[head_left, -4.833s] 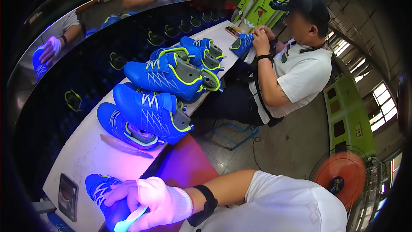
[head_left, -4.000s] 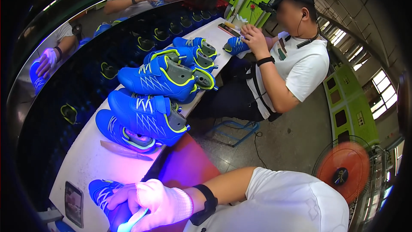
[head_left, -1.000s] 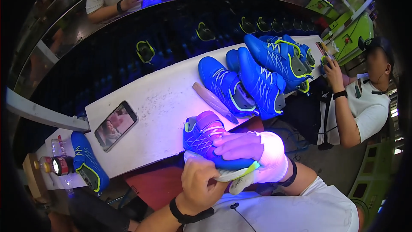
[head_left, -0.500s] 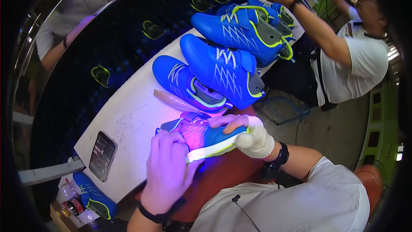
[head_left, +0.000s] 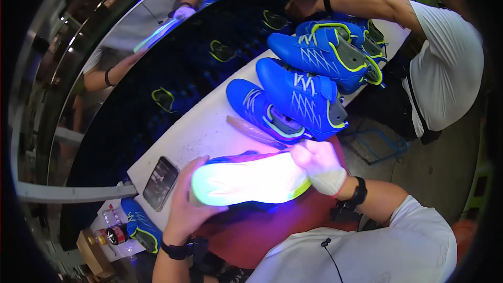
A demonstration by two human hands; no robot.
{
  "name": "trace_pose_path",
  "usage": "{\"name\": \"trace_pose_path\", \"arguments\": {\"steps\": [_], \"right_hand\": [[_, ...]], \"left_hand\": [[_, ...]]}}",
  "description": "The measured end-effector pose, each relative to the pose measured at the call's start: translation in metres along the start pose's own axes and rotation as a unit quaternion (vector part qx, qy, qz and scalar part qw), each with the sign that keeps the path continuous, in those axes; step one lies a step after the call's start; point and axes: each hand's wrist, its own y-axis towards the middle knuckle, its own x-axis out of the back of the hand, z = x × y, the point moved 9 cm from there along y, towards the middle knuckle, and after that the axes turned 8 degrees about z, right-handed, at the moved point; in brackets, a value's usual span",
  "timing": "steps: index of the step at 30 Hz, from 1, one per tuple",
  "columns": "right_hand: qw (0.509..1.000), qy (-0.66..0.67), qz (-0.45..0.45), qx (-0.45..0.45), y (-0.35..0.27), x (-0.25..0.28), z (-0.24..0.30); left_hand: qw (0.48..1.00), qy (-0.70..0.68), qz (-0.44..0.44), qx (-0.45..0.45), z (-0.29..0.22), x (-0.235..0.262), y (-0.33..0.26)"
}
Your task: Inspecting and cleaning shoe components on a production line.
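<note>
Between my two hands is a sneaker [head_left: 251,179], turned so its pale sole shows, glowing white and green under violet light. Bare fingers of my left hand [head_left: 187,196] wrap round one end of it. My right hand [head_left: 319,166], in a white glove, grips the other end and is somewhat blurred. Just beyond, several blue sneakers [head_left: 296,94] with yellow-green trim and grey inserts lie in a row on the white work surface [head_left: 194,144]. A flat tan tool-like piece [head_left: 254,132] lies beside the nearest sneaker.
A phone [head_left: 160,183] lies on the white surface at the left. Below it are another blue sneaker [head_left: 141,225] and small items. A dark belt [head_left: 126,147] carries shoe pieces behind the surface. A co-worker [head_left: 445,68] reaches across at the right.
The sneaker in my hands has been rolled from its side to show its sole. My left hand now holds its end. The view has swung, so surroundings sit further right.
</note>
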Motion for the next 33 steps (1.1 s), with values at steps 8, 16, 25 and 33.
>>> {"name": "trace_pose_path", "arguments": {"steps": [8, 16, 25, 33], "right_hand": [[0.884, -0.188, 0.165, 0.396, 0.029, -0.121, 0.169], [0.815, 0.476, 0.277, 0.179, 0.087, -0.145, 0.113], [0.874, -0.043, 0.353, 0.33, 0.051, -0.167, 0.161], [0.9, 0.023, 0.303, 0.313, 0.018, -0.101, 0.156]], "left_hand": [[0.998, 0.023, -0.047, 0.024, -0.063, 0.037, 0.013], [0.994, 0.026, -0.022, 0.104, -0.041, 0.044, -0.003], [0.984, 0.138, -0.084, 0.081, -0.064, 0.031, -0.002], [0.907, 0.409, -0.018, -0.096, -0.143, -0.026, 0.023]]}}
